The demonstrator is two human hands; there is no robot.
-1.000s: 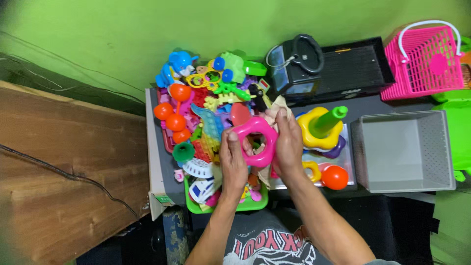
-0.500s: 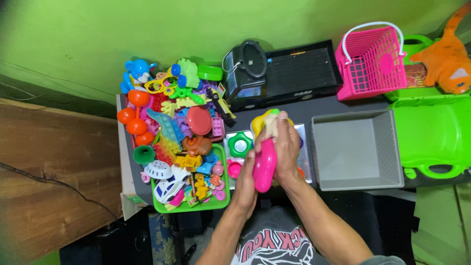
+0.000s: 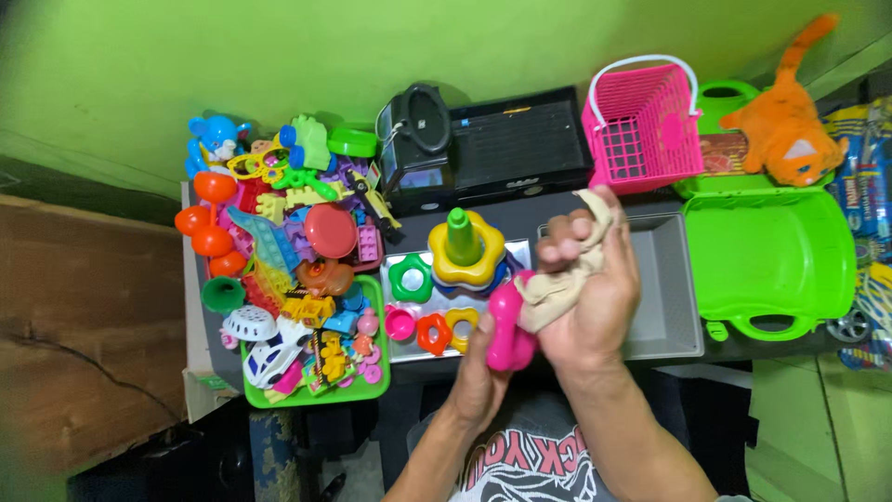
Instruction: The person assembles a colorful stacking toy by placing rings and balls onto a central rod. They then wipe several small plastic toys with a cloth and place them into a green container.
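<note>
Both hands are up over the near edge of the grey metal tray (image 3: 520, 253), centre of frame. The left hand (image 3: 478, 372) has its fingers curled shut around the lower end of a bright pink plastic ring toy (image 3: 506, 325), gripping from underneath. The right hand (image 3: 590, 297) is closed on a crumpled beige cloth (image 3: 557, 288), fingers folded over it and pressing it against the upper right side of the pink piece; one cloth corner sticks up past the fingertips. The pink ring looks light, rigid and glossy (probably slippery bare-handed), so a wrap around its thick rim holds better than a pinch. The cloth is soft and limp, so bunching it in the palm is the only real hold. Just left of the hands on the tray: a yellow ring stacker with a green cone post (image 3: 462, 246), a green star-shaped ring (image 3: 411, 277), a small pink cup (image 3: 400, 323), a red-orange flower ring (image 3: 433, 333) and a yellow ring (image 3: 462, 323). Further left, a green tray heaped with mixed plastic toys (image 3: 316, 395). To the right, an empty grey plastic bin (image 3: 664, 279), partly hidden by the right hand. Far right, a pink mesh basket (image 3: 641, 125).
</note>
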